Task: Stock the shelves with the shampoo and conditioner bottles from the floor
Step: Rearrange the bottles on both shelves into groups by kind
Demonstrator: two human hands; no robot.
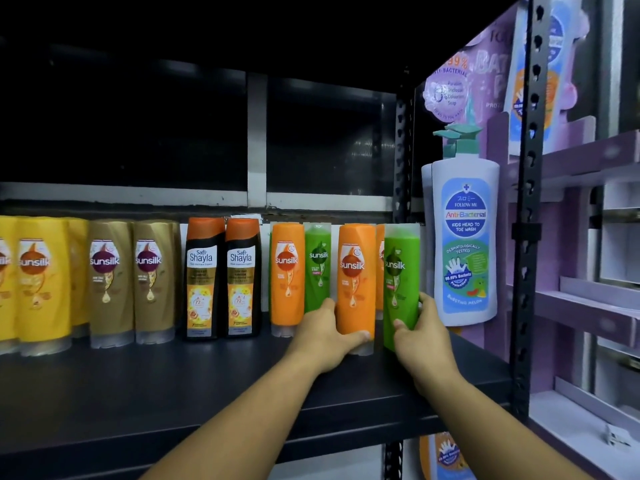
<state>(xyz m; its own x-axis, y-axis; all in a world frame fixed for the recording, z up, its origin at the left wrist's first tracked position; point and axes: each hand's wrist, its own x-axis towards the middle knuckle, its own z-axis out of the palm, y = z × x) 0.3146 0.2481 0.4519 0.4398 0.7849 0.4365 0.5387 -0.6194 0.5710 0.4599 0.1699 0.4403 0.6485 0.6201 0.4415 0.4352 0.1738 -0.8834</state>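
1. Left forearm (242, 410) and right forearm (485, 427) are being stretched side by side over the front edge of the dark shelf (156, 386), towards its right end.
2. Over on the left grip (325, 334), an orange bottle (356, 282) is being clasped low down, thumb across the front and fingers tucked behind. It is being stood upright, cap down, with the clear cap on the shelf.
3. Now the right grip (422, 337): a green bottle (401, 282) is being held near its foot, thumb in front and fingers round the right side. Most of the bottle is rising above the grip, label outward. Whether its base is resting on the shelf cannot be told.
4. Both bottles are being held just beside each other, ahead of a rear orange bottle (287, 268) and a rear green bottle (318, 268). By the look of it, a front row is being formed, labels facing the aisle.
5. Low holds are likely being used so that the bases are being steered and the tall bottles are not being tipped.
6. Watch the white pump bottle (464, 244): it is being crowded just right of the green bottle, close to the fingers.
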